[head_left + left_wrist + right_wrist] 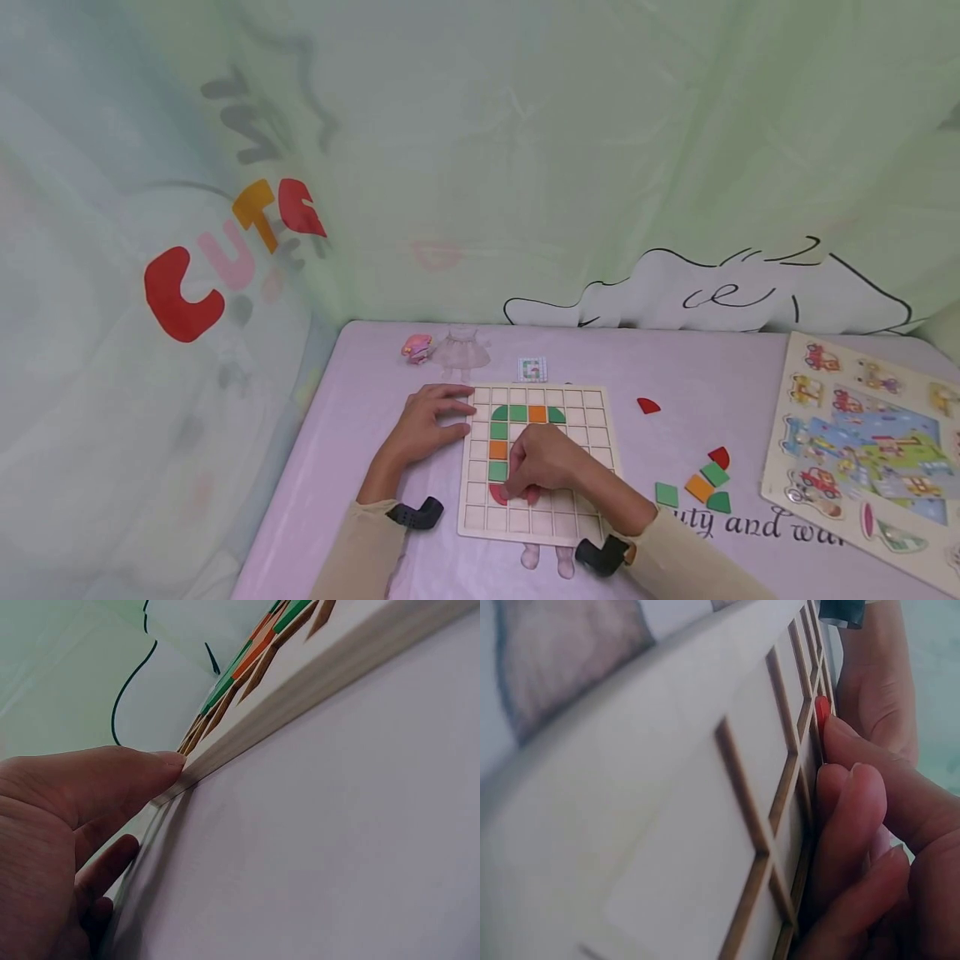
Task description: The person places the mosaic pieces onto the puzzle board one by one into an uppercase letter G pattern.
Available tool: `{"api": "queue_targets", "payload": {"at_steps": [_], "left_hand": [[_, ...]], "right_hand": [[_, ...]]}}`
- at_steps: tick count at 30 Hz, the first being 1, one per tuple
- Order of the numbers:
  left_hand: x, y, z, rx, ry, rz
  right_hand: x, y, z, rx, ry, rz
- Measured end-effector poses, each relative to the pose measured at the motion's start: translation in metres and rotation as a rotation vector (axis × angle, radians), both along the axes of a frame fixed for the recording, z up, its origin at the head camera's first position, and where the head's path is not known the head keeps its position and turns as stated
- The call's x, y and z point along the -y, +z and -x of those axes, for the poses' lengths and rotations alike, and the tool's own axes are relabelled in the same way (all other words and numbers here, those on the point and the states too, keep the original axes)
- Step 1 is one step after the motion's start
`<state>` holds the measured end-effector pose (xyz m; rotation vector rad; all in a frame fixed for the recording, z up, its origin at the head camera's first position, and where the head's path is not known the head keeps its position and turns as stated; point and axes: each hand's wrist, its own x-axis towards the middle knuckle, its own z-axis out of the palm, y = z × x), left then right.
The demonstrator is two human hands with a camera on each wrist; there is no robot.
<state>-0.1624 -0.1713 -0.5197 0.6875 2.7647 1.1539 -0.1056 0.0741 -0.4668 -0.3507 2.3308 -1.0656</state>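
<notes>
A square wooden grid board [497, 521] lies on the table. Green and orange tiles form a row near its top and a column down its left side, with green quarter-circles at the row's ends. Against the board's left edge rests my left hand [431, 425]; its thumb [142, 769] touches the rim. At the lower end of the column, my right hand [547, 457] has its thumb and curled fingers at a red quarter-circle piece [496, 495]. Close up in the right wrist view, the thumb tip meets that red piece [822, 709] at the grid. Part of the board is hidden under this hand.
Right of the board lie a lone red quarter-circle [648, 406], a green square [666, 494] and a cluster of several pieces [700, 487]. A picture puzzle board [780, 442] occupies the far right. Behind the grid are a small pattern card [532, 369] and a pink toy [416, 348].
</notes>
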Motion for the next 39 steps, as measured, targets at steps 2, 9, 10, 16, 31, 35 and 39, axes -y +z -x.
{"api": "queue_targets", "payload": {"at_steps": [2,9,10,16,31,35,39], "left_hand": [[0.000,0.000,0.000,0.000,0.000,0.001],[0.000,-0.001,0.000,-0.002,0.002,-0.003],[0.000,-0.001,0.000,-0.002,0.002,-0.005],[0.002,-0.002,0.001,-0.004,0.003,-0.005],[0.000,-0.001,0.000,0.010,0.011,-0.003],[0.000,-0.001,0.000,0.008,0.010,0.002],[0.001,-0.002,0.001,-0.007,0.006,0.006]], "right_hand": [[0.000,-0.001,0.000,0.003,0.000,-0.004],[-0.001,-0.002,0.000,0.005,-0.001,-0.012],[-0.002,-0.002,-0.001,0.003,0.001,-0.012],[-0.002,-0.003,0.000,-0.012,0.031,0.004],[-0.042,0.008,0.005,-0.025,0.055,0.053],[-0.060,0.011,0.008,-0.056,0.029,0.030],[-0.081,0.013,0.011,-0.088,0.018,-0.009]]}}
